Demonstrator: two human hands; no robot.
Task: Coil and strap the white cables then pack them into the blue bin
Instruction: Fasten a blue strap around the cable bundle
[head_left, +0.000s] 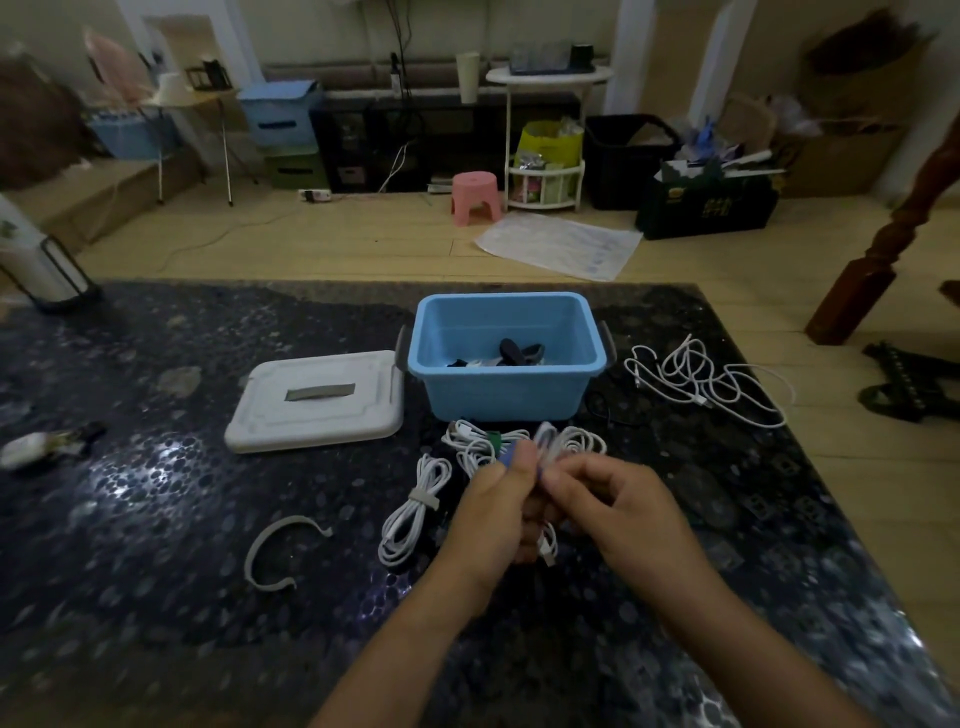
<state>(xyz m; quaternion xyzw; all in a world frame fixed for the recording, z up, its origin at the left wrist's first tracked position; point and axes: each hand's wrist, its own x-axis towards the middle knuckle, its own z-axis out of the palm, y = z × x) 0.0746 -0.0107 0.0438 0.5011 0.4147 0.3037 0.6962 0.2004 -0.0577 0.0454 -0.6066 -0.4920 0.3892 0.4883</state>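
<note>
Both hands, left (496, 512) and right (618, 512), pinch a coiled white cable (563, 447) near the worktop's near edge, apparently to fasten its blue strap (505, 461), just before the blue bin (506, 358), open for packing.

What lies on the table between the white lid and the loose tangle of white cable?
The open blue bin stands between the white lid and the loose cable tangle, shown in the head view.

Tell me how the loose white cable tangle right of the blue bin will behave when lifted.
The loose white cable tangle would likely droop floppily, since its loops sprawl unstrapped. It looks thin, so probably light. Loops may snag one another.
</note>
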